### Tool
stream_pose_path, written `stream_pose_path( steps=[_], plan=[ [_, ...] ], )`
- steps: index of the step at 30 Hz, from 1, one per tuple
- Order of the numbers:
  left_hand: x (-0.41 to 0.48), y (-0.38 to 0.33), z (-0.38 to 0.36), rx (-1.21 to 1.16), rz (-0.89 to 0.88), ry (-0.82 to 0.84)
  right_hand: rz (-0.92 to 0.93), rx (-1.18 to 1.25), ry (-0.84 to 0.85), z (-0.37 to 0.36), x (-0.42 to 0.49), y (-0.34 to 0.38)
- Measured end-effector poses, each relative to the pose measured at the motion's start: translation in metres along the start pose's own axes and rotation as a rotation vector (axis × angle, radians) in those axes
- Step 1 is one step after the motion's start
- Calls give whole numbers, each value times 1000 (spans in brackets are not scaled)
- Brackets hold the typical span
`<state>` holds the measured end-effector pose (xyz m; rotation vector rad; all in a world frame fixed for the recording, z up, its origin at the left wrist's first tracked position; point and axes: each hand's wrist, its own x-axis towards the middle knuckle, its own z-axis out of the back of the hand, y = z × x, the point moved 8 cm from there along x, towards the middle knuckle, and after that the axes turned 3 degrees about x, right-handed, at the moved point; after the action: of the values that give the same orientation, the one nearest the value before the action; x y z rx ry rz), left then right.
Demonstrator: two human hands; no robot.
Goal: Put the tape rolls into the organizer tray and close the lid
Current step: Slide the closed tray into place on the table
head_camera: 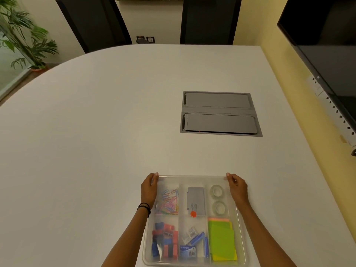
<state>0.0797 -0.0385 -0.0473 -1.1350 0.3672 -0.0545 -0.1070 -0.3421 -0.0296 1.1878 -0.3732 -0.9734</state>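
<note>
The person is working at the far corners of the organizer tray (194, 262), which is sitting at the near edge of the white table (115, 122), and both tape rolls (217, 199) are already lying in its upper right compartment. A clear lid (192, 178) appears to be lying over the tray (its transparency makes this hard to confirm). The risk now is judged to be a skewed closure: if one corner is seating before the other, the lid could be riding up on the rim, or uneven pressure could be sliding the light tray across the smooth table. The left hand (149, 187) is curling around the far left corner, fingers pinching the edge. The right hand (237, 186) is mirroring it at the far right corner, both forearms reaching straight forward.
</note>
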Motion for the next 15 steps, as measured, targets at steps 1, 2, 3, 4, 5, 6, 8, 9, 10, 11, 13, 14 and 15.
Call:
stream_pose_path(
  steps=[1,2,3,4,5,6,8,9,10,11,13,14,15],
  plan=[
    [0,0,0,-2,0,1,-30,38,-2,0,1,-3],
    [0,0,0,-4,-1,2,-55,61,-2,1,1,-6],
    [0,0,0,-4,-1,3,-75,77,1,0,2,-8],
    [0,-1,0,-4,-2,5,-93,90,8,0,3,-10],
    [0,-1,0,-5,-2,5,-109,106,16,-1,3,-10],
    [0,-1,0,-8,0,6,-120,117,21,-1,3,-11],
    [1,0,-1,-10,5,9,-129,131,24,-1,3,-12],
    [1,0,-1,-10,6,8,-131,138,26,-1,4,-13],
    [1,1,-1,-10,6,5,-131,141,27,-1,5,-14],
    [1,1,0,-11,6,-1,-130,142,29,-1,5,-15],
    [1,1,1,-14,12,-13,-132,141,31,-2,5,-14],
    [1,2,1,-16,13,-18,-132,141,30,-2,5,-14],
    [1,2,1,-17,13,-21,-128,145,30,-1,4,-14]
  ],
)
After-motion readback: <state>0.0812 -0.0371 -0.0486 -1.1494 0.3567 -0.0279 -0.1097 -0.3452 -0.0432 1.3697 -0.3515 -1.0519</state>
